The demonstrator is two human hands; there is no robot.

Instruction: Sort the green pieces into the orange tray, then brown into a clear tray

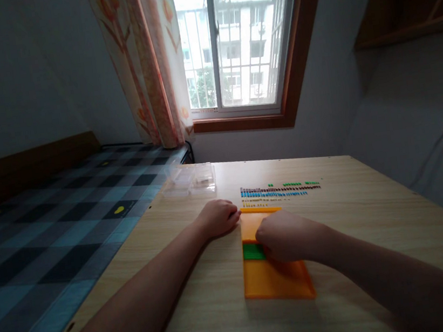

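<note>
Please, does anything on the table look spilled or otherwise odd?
Nothing looks spilled. Slightly odd: among the small pieces beyond the orange tray, the farthest, green row has wide gaps, while the brown row beside it runs nearly unbroken.

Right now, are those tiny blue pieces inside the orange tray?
No, the tiny blue pieces lie on the wooden table, past the far edge of the orange tray.

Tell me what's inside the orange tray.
A green strip shows at the left side of the tray. The right hand covers the area beside it, so whatever lies beneath that hand cannot be seen.
</note>
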